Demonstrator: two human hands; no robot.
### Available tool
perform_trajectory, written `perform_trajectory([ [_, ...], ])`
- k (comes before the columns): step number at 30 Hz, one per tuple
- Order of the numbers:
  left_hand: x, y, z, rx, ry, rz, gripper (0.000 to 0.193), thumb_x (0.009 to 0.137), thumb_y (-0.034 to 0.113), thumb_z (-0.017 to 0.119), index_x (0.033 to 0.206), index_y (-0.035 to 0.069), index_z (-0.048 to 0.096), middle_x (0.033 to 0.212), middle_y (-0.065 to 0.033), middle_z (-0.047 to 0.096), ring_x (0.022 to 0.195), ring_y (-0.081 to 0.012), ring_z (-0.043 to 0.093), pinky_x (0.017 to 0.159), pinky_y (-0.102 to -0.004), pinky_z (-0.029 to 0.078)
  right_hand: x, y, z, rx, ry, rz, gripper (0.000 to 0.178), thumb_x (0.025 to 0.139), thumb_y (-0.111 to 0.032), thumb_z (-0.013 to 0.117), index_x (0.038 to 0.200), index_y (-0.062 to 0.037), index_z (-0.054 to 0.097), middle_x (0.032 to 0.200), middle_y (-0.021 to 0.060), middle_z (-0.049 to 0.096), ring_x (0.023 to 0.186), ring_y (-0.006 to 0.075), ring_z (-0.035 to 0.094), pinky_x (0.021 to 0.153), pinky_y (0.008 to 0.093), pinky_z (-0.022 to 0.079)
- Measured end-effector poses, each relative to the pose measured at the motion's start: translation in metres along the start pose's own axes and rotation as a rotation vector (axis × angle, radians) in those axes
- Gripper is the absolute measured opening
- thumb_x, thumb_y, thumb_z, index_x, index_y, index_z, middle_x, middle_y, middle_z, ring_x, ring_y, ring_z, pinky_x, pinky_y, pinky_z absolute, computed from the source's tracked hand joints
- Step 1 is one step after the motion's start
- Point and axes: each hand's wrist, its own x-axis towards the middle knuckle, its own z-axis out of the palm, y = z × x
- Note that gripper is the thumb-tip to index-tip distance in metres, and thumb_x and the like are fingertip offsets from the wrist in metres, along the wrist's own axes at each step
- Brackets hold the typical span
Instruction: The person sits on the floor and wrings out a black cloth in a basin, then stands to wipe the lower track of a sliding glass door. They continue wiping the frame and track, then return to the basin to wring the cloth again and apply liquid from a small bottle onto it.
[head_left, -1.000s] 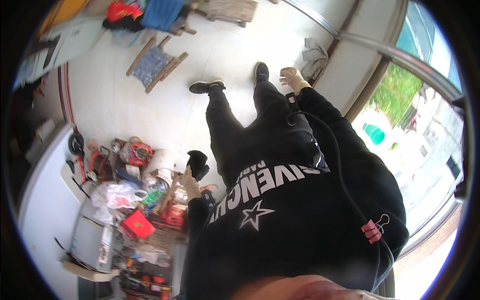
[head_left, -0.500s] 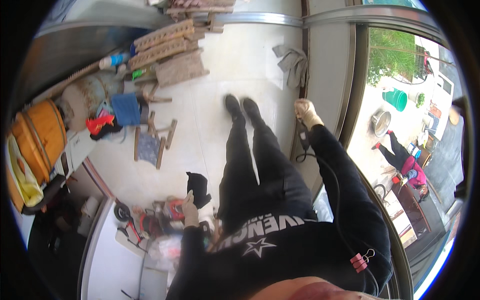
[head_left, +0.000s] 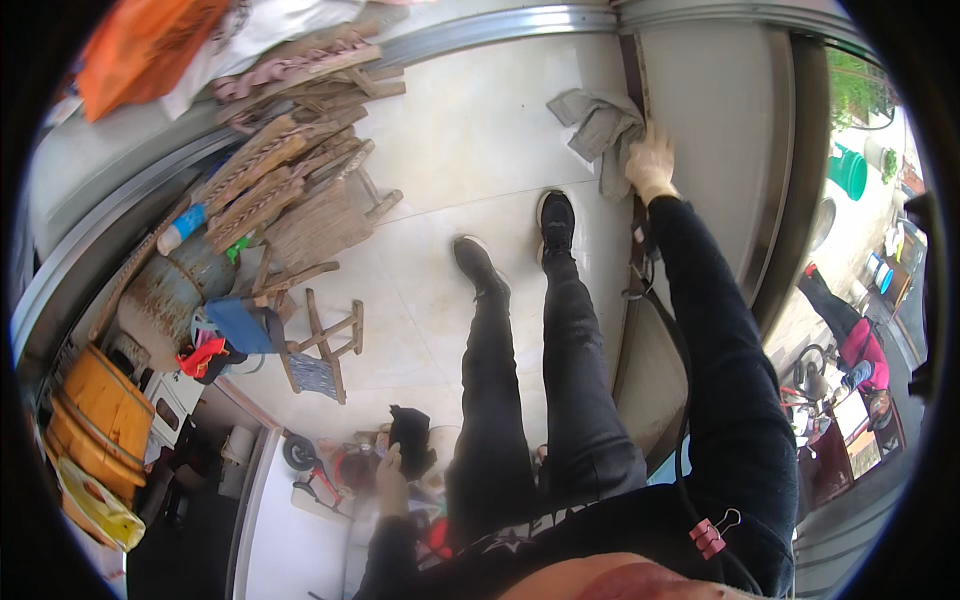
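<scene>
My left hand (head_left: 393,478), in a pale glove, is low at the left of my legs with its fingers closed on a piece of black cloth (head_left: 412,440). My right hand (head_left: 652,165), also in a pale glove, reaches out to the brown edge of a grey panel (head_left: 712,140). A crumpled grey cloth (head_left: 600,125) lies right beside it on the floor. Motion smears the right fingers, so whether they touch the panel or the cloth does not show. A black cable with a small dark box (head_left: 641,240) runs along my right arm.
Folding wooden stools (head_left: 325,215) are heaped at the left, and another stool (head_left: 325,350) stands nearer. Behind them are a rusty cylinder (head_left: 160,305) and an orange wooden tub (head_left: 100,420). A metal floor track (head_left: 500,30) crosses the far side. Outside, a person in pink (head_left: 865,355) bends over.
My right hand has moved forward to beside the grey cloth. My feet have stepped apart and the view has shifted. The left hand still holds the black cloth.
</scene>
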Motion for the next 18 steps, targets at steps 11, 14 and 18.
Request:
perform_trajectory([
  [11, -0.002, 0.018, 0.060, 0.106, -0.025, -0.063, 0.034, 0.097, 0.013, 0.053, 0.125, -0.005, 0.058, 0.126, -0.0125, 0.060, 0.118, -0.0192, 0.054, 0.105, -0.0276, 0.036, 0.061, -0.030, 0.082, -0.064, -0.257, -0.126, 0.051, 0.088, -0.030, 0.050, 0.134, -0.0099, 0.052, 0.145, 0.0093, 0.043, 0.137, 0.0270, 0.033, 0.111, 0.0603, 0.020],
  [14, -0.017, 0.048, 0.065, -0.145, -0.041, -0.109, 0.034, 0.097, 0.013, 0.052, 0.125, -0.006, 0.057, 0.127, -0.0126, 0.059, 0.119, -0.0191, 0.053, 0.105, -0.0277, 0.036, 0.015, -0.053, 0.075, 0.204, -0.193, -0.208, 0.054, 0.086, -0.043, 0.056, 0.131, -0.0145, 0.053, 0.143, 0.0102, 0.045, 0.137, 0.0250, 0.035, 0.107, 0.0640, 0.026],
  [18, -0.042, 0.087, 0.067, 0.024, -0.031, 0.092, 0.035, 0.097, 0.013, 0.051, 0.127, -0.006, 0.055, 0.129, -0.0153, 0.058, 0.120, -0.0213, 0.052, 0.105, -0.0292, 0.036, -0.072, -0.055, 0.030, 0.583, 0.185, -0.190, 0.041, 0.080, -0.036, 0.063, 0.111, -0.0095, 0.062, 0.120, 0.0115, 0.059, 0.121, 0.0304, 0.049, 0.100, 0.0647, 0.034],
])
